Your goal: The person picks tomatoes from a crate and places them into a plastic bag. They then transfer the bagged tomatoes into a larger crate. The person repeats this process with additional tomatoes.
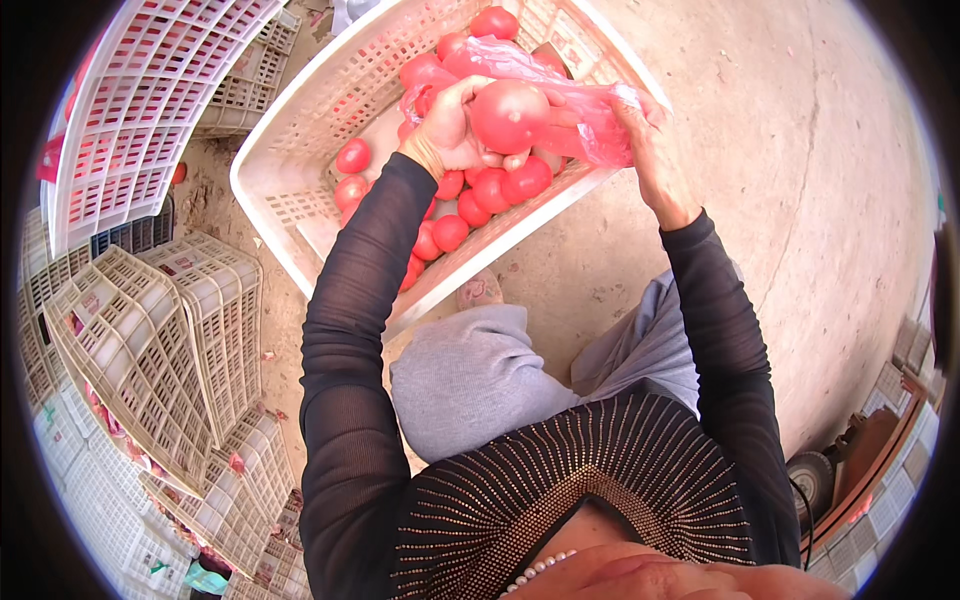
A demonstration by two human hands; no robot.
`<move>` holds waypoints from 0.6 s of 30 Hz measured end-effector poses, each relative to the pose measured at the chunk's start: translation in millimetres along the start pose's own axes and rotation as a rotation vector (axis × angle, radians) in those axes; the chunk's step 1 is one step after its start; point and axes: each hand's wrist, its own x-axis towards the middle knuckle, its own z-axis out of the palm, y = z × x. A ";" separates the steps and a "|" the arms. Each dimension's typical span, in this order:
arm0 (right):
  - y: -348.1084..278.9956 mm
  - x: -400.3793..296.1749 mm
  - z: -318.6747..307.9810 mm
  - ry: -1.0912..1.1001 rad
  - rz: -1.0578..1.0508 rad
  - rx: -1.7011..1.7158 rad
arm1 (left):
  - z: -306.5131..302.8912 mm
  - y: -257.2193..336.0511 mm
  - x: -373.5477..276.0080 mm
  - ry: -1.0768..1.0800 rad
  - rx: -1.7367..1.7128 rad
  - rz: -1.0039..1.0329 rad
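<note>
My left hand [452, 129] holds a large ripe tomato [504, 111], its fingers curled beneath the fruit. A thin red plastic bag [589, 129] stretches behind the tomato to my right hand [651, 148], which grips its end. Whether the bag holds anything cannot be made out. Both hands are above a white plastic crate [281, 112] with lattice sides. Inside the crate, loose tomatoes lie mostly towards its near side, such as one red tomato [451, 232]. More tomatoes at the far end are partly covered by the bag.
A tilted white lattice crate [169, 90] rises at upper left, with red showing through it. Beige plastic crates [217, 322] are piled along the left. Concrete floor [772, 150] extends to the right. A small wheel [811, 480] stands at lower right. My knee [469, 375] is close to the crate.
</note>
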 end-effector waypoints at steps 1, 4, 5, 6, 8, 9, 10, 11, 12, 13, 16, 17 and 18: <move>2.0 -0.5 -1.5 0.006 0.030 -0.023 | 0.5 -0.2 0.3 -0.003 -0.015 0.005; 12.9 -1.8 -7.0 0.023 -0.077 -0.103 | -1.7 -1.9 -3.7 -0.009 -0.047 0.009; 13.6 -3.3 -8.6 0.032 -0.103 -0.200 | -4.6 -3.6 -3.2 -0.015 -0.052 -0.003; 5.4 -7.4 -11.3 0.042 -0.130 -0.299 | -6.7 -5.1 -3.6 -0.024 -0.058 -0.014; -11.2 -18.2 -15.6 0.095 -0.213 -0.532 | -7.9 -8.4 -4.7 0.029 -0.054 0.008; -19.9 -24.2 -13.8 0.135 -0.273 -0.659 | -9.2 -9.3 -7.4 0.059 -0.052 0.024; -26.2 -27.1 -12.2 0.173 -0.335 -0.785 | -11.3 -10.1 -10.4 0.027 -0.042 0.013; -29.1 -26.2 -13.9 0.114 -0.237 -0.808 | -14.0 -10.9 -13.8 -0.003 -0.032 0.004; -31.0 -24.3 -17.7 0.053 -0.141 -0.829 | -15.4 -10.3 -19.2 -0.031 -0.020 -0.003; -31.3 -22.4 -20.5 -0.010 -0.047 -0.850 | -15.5 -12.5 -23.8 0.028 -0.019 -0.025; -8.4 -15.7 -27.0 -0.042 0.239 0.086 | -17.4 -20.3 -36.3 0.093 0.061 -0.101; 7.9 -10.4 -30.7 -0.031 0.314 0.431 | -26.0 -29.1 -42.6 0.151 0.150 -0.131; 26.5 -1.0 -34.9 -0.165 0.300 0.752 | -30.9 -31.8 -57.4 0.254 0.251 -0.198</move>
